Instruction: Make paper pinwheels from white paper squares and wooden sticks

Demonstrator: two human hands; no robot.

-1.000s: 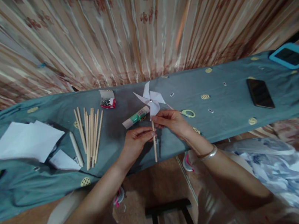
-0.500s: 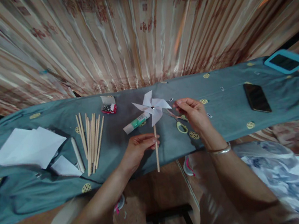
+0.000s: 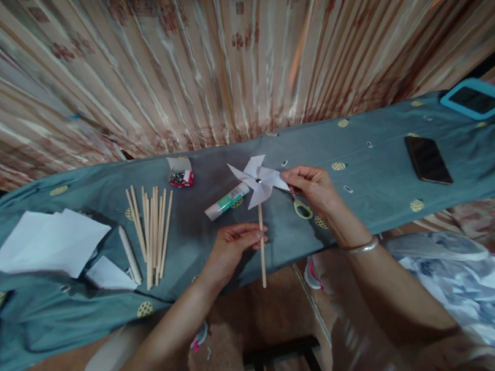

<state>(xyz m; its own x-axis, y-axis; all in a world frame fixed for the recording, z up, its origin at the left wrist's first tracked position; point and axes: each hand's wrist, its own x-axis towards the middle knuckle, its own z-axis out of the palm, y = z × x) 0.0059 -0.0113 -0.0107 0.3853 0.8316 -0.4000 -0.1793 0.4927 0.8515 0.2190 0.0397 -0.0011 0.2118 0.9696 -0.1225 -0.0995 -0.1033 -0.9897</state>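
A white paper pinwheel (image 3: 258, 181) with a dark pin at its centre is fixed to the top of a thin wooden stick (image 3: 264, 265). My left hand (image 3: 238, 246) is closed round the stick, pinching it between thumb and fingers below the blades. The fingertips of my right hand (image 3: 310, 187) meet the tip of the pinwheel's right blade and appear to pinch it. Behind the pinwheel lies a glue stick (image 3: 228, 202) with a green label. Scissors with yellow-green handles (image 3: 302, 209) lie partly hidden under my right hand.
On the cloth-covered table (image 3: 367, 180) are several loose wooden sticks (image 3: 155, 233), a small open box of pins (image 3: 181, 175), white paper sheets (image 3: 51, 242), a white pen-like stick (image 3: 130, 254), a phone (image 3: 428, 159) and a blue-framed device (image 3: 476, 98). A curtain (image 3: 192, 63) hangs behind.
My right hand has moved left to the pinwheel's right blade, from just off it. The blades have turned a little, and the pinwheel sits slightly further right.
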